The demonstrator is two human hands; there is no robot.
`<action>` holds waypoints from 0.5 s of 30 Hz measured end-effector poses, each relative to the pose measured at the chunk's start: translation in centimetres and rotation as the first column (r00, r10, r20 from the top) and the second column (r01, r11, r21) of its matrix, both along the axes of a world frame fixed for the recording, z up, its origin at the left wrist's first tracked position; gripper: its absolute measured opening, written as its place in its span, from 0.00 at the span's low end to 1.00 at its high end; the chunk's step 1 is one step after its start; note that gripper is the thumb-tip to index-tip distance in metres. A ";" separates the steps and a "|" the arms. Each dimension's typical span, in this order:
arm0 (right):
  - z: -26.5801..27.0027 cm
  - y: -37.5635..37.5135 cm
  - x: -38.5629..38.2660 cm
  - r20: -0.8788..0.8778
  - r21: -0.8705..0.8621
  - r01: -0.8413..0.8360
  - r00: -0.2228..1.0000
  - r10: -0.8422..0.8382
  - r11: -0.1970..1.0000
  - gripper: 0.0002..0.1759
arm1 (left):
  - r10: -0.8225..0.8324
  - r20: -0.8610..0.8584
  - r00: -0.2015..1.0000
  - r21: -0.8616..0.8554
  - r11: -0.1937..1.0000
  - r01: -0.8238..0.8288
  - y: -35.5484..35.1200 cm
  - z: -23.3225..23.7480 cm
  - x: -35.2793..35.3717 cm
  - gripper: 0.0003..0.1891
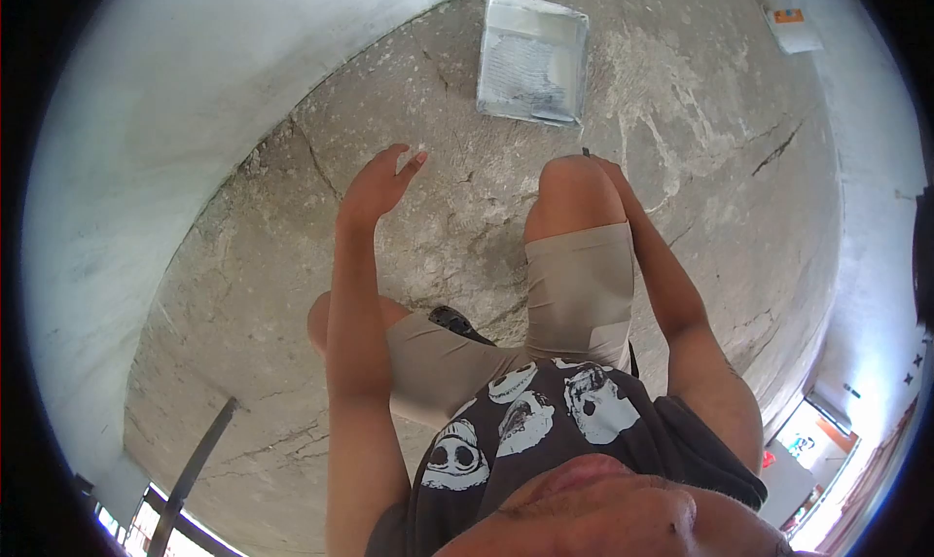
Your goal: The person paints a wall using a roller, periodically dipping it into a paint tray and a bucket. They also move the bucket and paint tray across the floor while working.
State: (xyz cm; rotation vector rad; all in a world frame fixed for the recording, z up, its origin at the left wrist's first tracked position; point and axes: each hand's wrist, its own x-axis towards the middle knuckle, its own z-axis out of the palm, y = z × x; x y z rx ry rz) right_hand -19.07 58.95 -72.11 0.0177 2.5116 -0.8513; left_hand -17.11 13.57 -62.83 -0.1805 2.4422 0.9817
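Note:
My left hand (pixel 375 187) is held over the bare floor, thumb apart from its loosely curved fingers, with nothing in it. My right hand (pixel 609 167) is at the far side of my raised knee (pixel 576 189), which hides most of it and its fingers. A small dark tip (pixel 586 152) shows beside that knee; what it belongs to is hidden. Just beyond the knee lies a paint tray (pixel 484 56) smeared with white paint, with a ribbed slope inside. The tray is nearer to my right hand than to my left.
Cracked, paint-spotted concrete floor (pixel 263 333) spreads around me. A pale wall (pixel 175 119) curves along the left, and another (pixel 876 187) runs along the right. A small white and orange object (pixel 793 30) is at the upper right. A dark bar (pixel 199 469) shows at lower left.

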 end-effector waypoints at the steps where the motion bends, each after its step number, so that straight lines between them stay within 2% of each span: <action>1: -0.6 0.0 0.3 -0.006 -0.044 -0.013 1.000 0.013 0.999 0.18 | -0.002 0.014 1.000 0.005 1.000 0.002 0.1 0.2 -0.2 0.36; 5: -1.4 -0.5 -0.8 0.106 0.045 0.053 0.993 -0.058 0.998 0.20 | -0.037 -0.009 0.999 -0.030 0.999 0.037 0.5 -0.5 -0.4 0.35; 7: 1.3 -3.3 -1.7 0.090 0.307 -0.006 0.996 -0.022 0.952 0.19 | -0.041 -0.003 0.999 -0.029 0.999 0.040 0.5 -0.4 -0.3 0.35; 8: 0.7 -3.9 -2.1 0.090 0.308 -0.005 0.996 -0.024 0.951 0.19 | -0.043 0.002 0.999 -0.030 0.999 0.044 0.6 -0.3 -0.2 0.35; 10: -1.6 -4.5 -4.9 -0.013 0.406 0.107 0.994 -0.112 0.907 0.17 | -0.031 0.035 0.999 -0.024 0.999 0.032 0.7 0.2 -0.2 0.35; 12: -3.5 -4.8 -8.1 -0.146 0.386 0.082 0.989 -0.027 0.919 0.15 | -0.017 0.071 0.997 -0.026 0.999 0.019 0.4 0.2 -0.1 0.35; 14: -1.9 -5.3 -11.6 -0.291 0.332 -0.032 0.947 0.135 0.943 0.12 | -0.033 0.031 0.999 -0.053 0.998 0.035 0.1 -0.5 0.0 0.35; 15: -2.1 -5.2 -13.7 -0.299 0.333 -0.028 0.945 0.134 0.943 0.12 | -0.034 0.023 0.999 -0.053 0.998 0.035 0.1 -0.7 -0.1 0.35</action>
